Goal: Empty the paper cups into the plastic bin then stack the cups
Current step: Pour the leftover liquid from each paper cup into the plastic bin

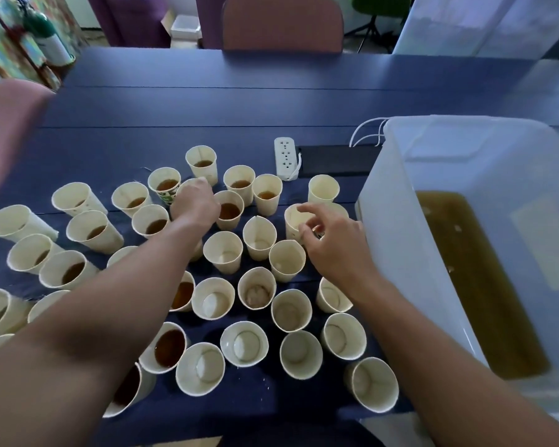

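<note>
Paper cups [223, 250] crowd the dark blue surface [207, 101], dozens of them upright and packed close from the left edge across to the plastic bin [439, 156]. Those toward the left and far side hold brown liquid, like the full cup [229, 213] near the middle and the dark one [168, 348] by the near edge. Those nearer the bin look drained, with pale bottoms showing, as in the bare cup [244, 343] toward the near side. One printed cup [164, 185] with green markings stands among the far ones, brown liquid inside. The bin sits at the right edge, translucent white, and a pool of murky brown liquid [471, 279] lies in its bottom.

Left hand [196, 201] reaches far out, arm stretched over the cups, its fingers curled down around the rim of a far cup [188, 185] just beside the printed one. Right hand [333, 240] hovers beside the bin, wrist bent, its fingers loosely spread and curved; the fingertips touch the rim of a pale cup [296, 221] there, and whether they truly pinch it I cannot tell. A white power strip [285, 158] lies beyond the cups next to a black flat object [336, 159]. Pink chairs [281, 24] stand at the far edge and the left edge.
</note>
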`<action>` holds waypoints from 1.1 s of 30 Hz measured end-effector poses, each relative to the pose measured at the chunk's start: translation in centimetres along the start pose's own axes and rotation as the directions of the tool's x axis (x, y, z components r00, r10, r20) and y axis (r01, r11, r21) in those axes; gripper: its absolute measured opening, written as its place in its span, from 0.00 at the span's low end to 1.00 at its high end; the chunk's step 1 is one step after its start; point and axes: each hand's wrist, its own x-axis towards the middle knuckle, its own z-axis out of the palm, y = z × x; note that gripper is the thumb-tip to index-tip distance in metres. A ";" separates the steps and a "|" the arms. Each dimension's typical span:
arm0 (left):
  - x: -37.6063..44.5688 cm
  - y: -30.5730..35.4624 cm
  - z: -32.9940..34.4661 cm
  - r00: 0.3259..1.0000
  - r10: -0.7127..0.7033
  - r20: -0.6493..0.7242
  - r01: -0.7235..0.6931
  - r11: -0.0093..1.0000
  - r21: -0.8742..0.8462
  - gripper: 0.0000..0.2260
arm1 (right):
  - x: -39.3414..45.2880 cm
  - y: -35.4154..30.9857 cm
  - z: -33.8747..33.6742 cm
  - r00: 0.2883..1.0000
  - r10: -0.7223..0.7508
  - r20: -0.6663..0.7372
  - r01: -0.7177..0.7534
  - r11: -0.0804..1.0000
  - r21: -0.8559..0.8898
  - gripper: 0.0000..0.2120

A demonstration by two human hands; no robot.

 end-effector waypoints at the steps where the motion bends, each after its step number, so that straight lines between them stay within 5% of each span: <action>1: -0.3 0.1 -0.2 1.000 0.012 -0.008 -0.012 1.000 -0.011 0.10 | 0.0 -0.1 -0.1 1.000 -0.001 0.002 0.001 1.000 -0.001 0.14; 13: -5.5 3.2 -9.2 0.968 0.194 -0.157 -0.216 0.968 -0.132 0.10 | 0.1 -2.1 -0.1 0.995 -0.022 0.101 0.020 1.000 0.023 0.14; 19: -10.3 6.7 -14.4 0.943 0.299 -0.144 -0.324 0.922 -0.213 0.09 | 0.2 -3.2 -2.0 0.988 -0.053 0.146 0.030 0.988 0.150 0.34; 26: -15.0 10.0 -16.8 0.910 0.405 -0.092 -0.414 0.862 -0.293 0.09 | -1.7 -3.4 -5.6 0.995 -0.102 0.018 0.082 0.876 0.475 0.39; 33: -18.0 13.1 -17.5 0.836 0.530 -0.140 -0.538 0.745 -0.395 0.06 | -3.8 -2.1 -9.5 0.976 -0.061 -0.207 0.149 0.885 0.441 0.36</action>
